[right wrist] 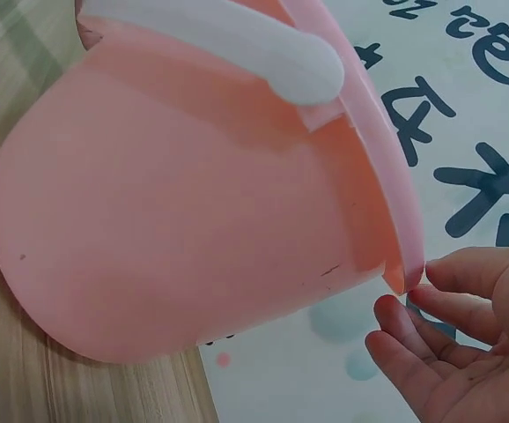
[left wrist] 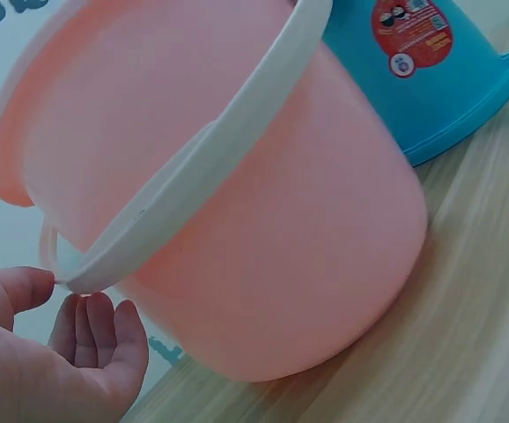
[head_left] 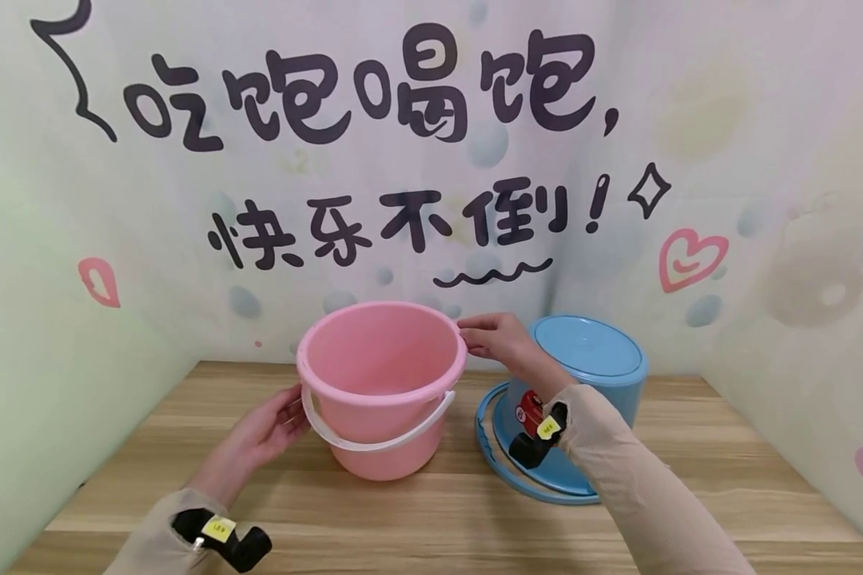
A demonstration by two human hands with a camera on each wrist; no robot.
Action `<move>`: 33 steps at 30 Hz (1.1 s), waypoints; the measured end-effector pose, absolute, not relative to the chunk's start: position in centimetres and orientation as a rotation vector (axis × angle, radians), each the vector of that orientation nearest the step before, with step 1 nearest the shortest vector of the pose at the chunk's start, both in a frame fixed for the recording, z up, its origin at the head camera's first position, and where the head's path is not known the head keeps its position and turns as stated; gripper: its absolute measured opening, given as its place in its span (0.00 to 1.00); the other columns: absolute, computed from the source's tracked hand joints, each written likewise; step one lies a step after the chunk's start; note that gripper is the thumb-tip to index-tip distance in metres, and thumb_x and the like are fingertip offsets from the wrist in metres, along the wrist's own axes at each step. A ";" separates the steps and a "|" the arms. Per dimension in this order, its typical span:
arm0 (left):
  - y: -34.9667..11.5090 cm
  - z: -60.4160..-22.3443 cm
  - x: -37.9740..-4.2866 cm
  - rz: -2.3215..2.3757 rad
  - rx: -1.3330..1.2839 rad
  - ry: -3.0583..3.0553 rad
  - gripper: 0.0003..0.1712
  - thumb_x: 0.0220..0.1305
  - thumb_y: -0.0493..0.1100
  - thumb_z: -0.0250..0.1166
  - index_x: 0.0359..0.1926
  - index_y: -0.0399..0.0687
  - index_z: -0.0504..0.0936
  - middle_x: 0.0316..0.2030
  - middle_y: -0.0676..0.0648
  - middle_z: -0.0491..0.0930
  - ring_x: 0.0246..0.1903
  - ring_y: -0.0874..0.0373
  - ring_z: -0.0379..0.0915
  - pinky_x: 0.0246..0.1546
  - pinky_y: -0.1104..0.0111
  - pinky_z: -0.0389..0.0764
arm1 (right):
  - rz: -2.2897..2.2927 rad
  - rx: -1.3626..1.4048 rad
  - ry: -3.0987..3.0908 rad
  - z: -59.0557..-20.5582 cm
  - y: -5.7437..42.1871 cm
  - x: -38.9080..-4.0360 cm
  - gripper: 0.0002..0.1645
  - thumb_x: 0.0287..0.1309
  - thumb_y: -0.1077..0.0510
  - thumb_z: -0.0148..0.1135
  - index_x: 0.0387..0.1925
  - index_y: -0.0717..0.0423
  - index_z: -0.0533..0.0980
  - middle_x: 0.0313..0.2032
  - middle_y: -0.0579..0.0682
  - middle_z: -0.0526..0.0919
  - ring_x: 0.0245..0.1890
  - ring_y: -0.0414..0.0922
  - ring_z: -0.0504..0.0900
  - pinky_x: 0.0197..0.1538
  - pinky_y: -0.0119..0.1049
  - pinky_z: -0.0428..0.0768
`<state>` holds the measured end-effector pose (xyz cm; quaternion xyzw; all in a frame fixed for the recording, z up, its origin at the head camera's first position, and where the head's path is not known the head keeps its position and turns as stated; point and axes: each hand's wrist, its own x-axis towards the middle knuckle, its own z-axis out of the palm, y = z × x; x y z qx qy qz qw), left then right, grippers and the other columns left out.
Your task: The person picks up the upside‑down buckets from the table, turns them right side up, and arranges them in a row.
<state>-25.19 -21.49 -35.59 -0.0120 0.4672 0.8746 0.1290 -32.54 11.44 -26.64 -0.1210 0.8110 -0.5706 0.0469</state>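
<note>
A pink bucket [head_left: 384, 415] stands upright on the wooden table, its mouth facing up. Its white handle [left wrist: 193, 181] hangs down across the near side. At the bucket's left, my left hand [head_left: 266, 427] pinches the handle by its end, thumb above and curled fingers just below. On the far right of the rim [right wrist: 395, 203], my right hand [right wrist: 466, 326] pinches the edge between thumb and fingers. A blue bucket [head_left: 578, 399] sits upside down to the right, partly hidden behind my right wrist and sleeve.
The blue bucket's handle [head_left: 483, 435] lies around its base on the tabletop [head_left: 295, 527]. Behind the table hangs a pale printed cloth [head_left: 374, 176] with large dark characters, close behind both buckets. Similar cloth closes off the left and right sides.
</note>
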 end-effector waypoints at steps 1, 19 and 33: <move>-21.5 -35.6 -25.0 2.536 -0.036 1.361 0.22 0.72 0.41 0.40 0.29 0.55 0.80 0.33 0.53 0.74 0.34 0.64 0.71 0.41 0.73 0.74 | -1.732 -0.369 2.481 -26.7 11.5 -32.4 0.18 0.60 0.59 0.57 0.51 0.62 0.75 0.45 0.57 0.79 0.41 0.47 0.80 0.47 0.40 0.77; -18.7 -35.6 -19.6 2.378 -0.036 1.469 0.07 0.68 0.43 0.51 0.37 0.46 0.73 0.36 0.49 0.70 0.38 0.61 0.69 0.47 0.69 0.73 | -1.511 -0.626 2.556 -27.0 15.8 -27.2 0.22 0.61 0.56 0.56 0.53 0.65 0.72 0.44 0.59 0.80 0.43 0.51 0.80 0.46 0.42 0.77; -10.3 -35.3 -16.7 2.215 0.187 1.428 0.06 0.65 0.43 0.55 0.36 0.45 0.72 0.35 0.49 0.71 0.38 0.60 0.69 0.44 0.68 0.73 | -1.485 -0.601 2.616 -28.4 20.9 -23.4 0.23 0.60 0.54 0.57 0.52 0.66 0.73 0.44 0.60 0.79 0.42 0.55 0.79 0.45 0.44 0.78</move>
